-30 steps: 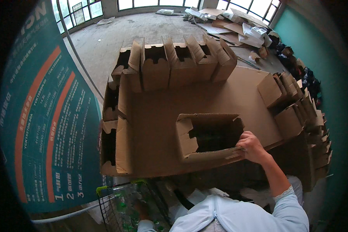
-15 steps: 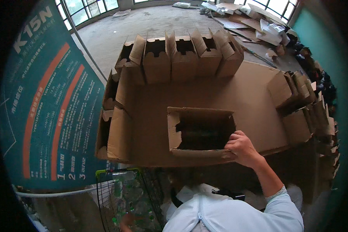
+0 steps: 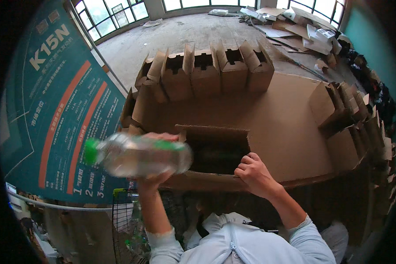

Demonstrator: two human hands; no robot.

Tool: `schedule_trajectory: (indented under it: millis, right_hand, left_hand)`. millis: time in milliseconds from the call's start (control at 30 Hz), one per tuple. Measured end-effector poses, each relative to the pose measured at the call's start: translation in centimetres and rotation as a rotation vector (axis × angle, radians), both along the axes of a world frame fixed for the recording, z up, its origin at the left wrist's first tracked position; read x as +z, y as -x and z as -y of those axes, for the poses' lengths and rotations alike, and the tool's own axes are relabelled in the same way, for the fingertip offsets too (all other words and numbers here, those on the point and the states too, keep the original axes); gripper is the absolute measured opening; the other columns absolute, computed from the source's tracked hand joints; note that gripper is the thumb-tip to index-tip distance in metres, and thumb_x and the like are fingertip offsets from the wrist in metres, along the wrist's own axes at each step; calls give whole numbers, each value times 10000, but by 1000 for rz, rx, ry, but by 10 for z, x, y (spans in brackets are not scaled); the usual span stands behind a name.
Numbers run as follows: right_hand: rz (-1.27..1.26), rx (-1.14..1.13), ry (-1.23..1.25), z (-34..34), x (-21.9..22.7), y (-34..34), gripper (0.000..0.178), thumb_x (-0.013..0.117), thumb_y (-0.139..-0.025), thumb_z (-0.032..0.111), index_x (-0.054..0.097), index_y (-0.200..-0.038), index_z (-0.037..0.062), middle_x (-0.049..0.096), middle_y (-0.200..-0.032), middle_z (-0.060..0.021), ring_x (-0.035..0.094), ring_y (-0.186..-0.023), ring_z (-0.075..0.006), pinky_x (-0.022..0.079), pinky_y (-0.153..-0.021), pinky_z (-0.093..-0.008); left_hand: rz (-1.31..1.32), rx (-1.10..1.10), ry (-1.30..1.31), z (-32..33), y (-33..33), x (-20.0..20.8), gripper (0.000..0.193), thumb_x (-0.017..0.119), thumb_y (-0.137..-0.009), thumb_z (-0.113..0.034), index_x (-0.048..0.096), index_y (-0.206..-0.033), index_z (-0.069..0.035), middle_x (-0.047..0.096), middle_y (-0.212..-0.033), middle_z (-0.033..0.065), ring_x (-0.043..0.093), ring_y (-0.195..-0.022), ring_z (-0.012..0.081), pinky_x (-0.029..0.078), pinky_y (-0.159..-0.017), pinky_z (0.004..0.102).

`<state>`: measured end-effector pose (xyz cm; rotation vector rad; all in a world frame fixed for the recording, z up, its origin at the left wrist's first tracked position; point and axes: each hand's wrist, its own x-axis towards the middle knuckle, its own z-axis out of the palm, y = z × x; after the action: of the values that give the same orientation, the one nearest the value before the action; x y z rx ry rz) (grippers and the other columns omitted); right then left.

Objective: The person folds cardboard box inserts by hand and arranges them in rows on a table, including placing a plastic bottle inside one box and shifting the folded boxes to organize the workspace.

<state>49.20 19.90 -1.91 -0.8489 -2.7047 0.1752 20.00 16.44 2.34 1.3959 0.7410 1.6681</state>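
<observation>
A clear plastic bottle with a green cap, blurred by motion, lies nearly level in my left hand. Its cap points left, and its base is beside the left edge of an open cardboard box. The bottle covers most of that hand's fingers. At the box's near right corner, my right hand is closed on the rim. The box stands near the front of a large cardboard surface; its inside is dark, so I cannot make out the contents.
Several open cardboard boxes line the far side, with more boxes at the right. A black wire basket holding clear bottles stands below left. A green printed banner rises at the left. Flattened cardboard and debris lie farther back.
My left hand has come up from the wire basket, bringing the bottle to the box's left side. My right hand still grips the box, which appears farther left in view.
</observation>
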Motion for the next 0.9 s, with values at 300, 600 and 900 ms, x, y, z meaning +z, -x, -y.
schedule_trajectory:
  millis: [300, 600, 900]
  right_hand:
    - [-164, -174, 30, 12, -3, -22, 37, 694, -711, 97, 673, -741, 102, 630, -781, -60, 607, -842, -228, 390, -983, -450]
    - [-334, -127, 9, 15, -10, -24, 332, 742, -741, 154, 670, -1058, 88, 567, -1237, -141, 505, -1218, -301, 306, -1106, -495]
    - [-571, -254, 376, -2, -56, -12, 613, 748, -776, 148, 493, -1327, 67, 555, -1292, -168, 529, -1211, -326, 454, -964, -357]
  left_hand:
    - [-1267, -288, 271, -69, -55, -17, 584, 806, -600, -111, 576, -1121, 19, 643, -1025, 228, 635, -968, 353, 510, -861, 374]
    - [-1008, -290, 86, -54, -41, -32, 433, 723, -779, -152, 622, -1177, -13, 666, -1090, 201, 641, -1024, 348, 502, -912, 386]
    - [-912, 285, 365, 5, -8, -57, 444, 747, -790, -246, 626, -1155, -24, 646, -1100, 188, 629, -1044, 322, 486, -897, 404]
